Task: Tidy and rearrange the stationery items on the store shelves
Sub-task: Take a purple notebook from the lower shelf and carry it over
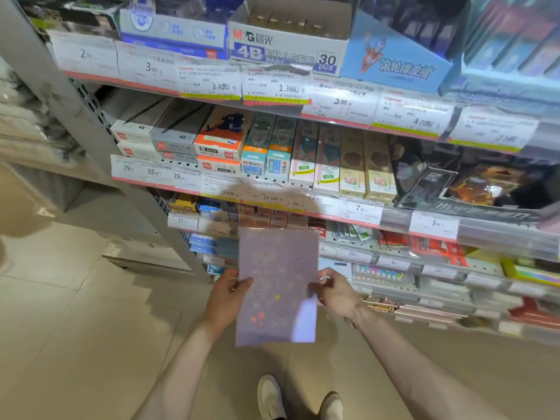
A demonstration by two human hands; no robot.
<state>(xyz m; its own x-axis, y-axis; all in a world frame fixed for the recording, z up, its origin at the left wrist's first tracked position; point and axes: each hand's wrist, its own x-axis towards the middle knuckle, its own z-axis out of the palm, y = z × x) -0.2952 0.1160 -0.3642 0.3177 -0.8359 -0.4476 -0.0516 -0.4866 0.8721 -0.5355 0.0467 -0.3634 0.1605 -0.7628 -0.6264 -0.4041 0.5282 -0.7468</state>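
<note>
I hold a flat pale purple sheet pack (277,280) with a shimmering star pattern upright in front of the lower shelves. My left hand (228,294) grips its left edge, thumb across the front. My right hand (335,291) pinches its right edge at about the same height. The pack hides part of the lower shelf behind it.
Shelves of stationery fill the view: an eraser box (288,43) on top, pencil boxes (351,165) on the middle shelf, small packs lower down. A grey upright post (100,137) stands at left. Beige floor tiles (75,328) lie below, with my shoes (269,395) near the bottom.
</note>
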